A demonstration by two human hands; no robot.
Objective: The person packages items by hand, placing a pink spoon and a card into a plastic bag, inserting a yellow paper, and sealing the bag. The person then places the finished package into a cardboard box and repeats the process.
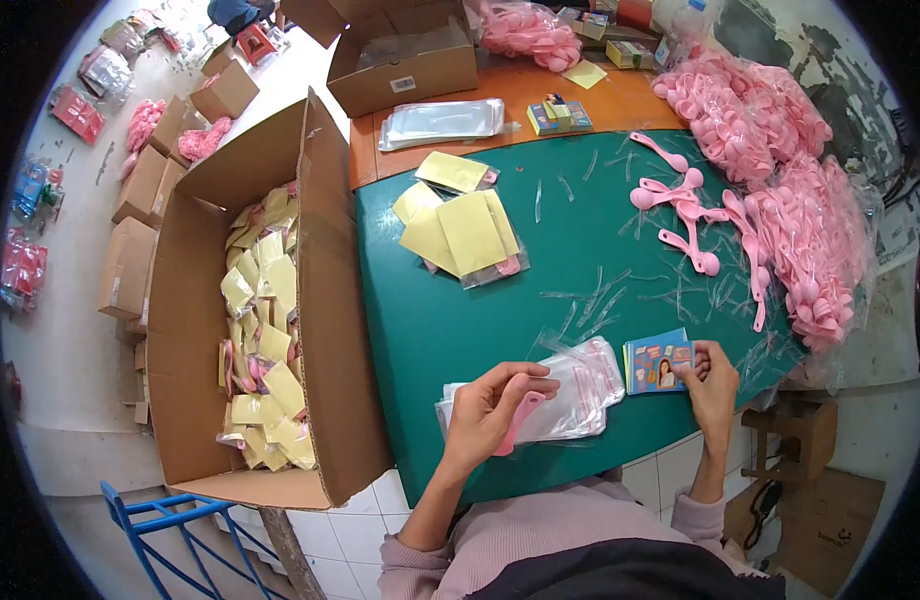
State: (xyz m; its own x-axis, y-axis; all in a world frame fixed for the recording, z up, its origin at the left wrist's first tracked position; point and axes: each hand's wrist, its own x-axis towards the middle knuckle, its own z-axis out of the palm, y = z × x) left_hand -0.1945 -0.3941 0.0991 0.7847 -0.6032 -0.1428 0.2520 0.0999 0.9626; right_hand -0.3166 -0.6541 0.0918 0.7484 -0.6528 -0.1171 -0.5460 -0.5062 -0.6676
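My left hand [490,412] is closed, thumb against fingers, with a pink plastic spoon [521,424] at its palm side. The spoon's bowl is hidden, and it lies over a stack of clear plastic bags [580,405] near the table's front edge. To its right, my right hand [713,385] grips the right edge of a stack of blue printed cards [653,362] with thumb and fingers. How many cards the fingers hold cannot be made out. Several loose pink spoons [682,205] lie farther back on the green table [570,265].
At left stands a deep cardboard box [325,290] with many yellow-carded packets [270,340]. More packets [470,230] lie on the table. Big bags of pink spoons [810,230] line the right edge. Plastic strips [595,300] are scattered about. A blue metal frame [175,520] stands below the box.
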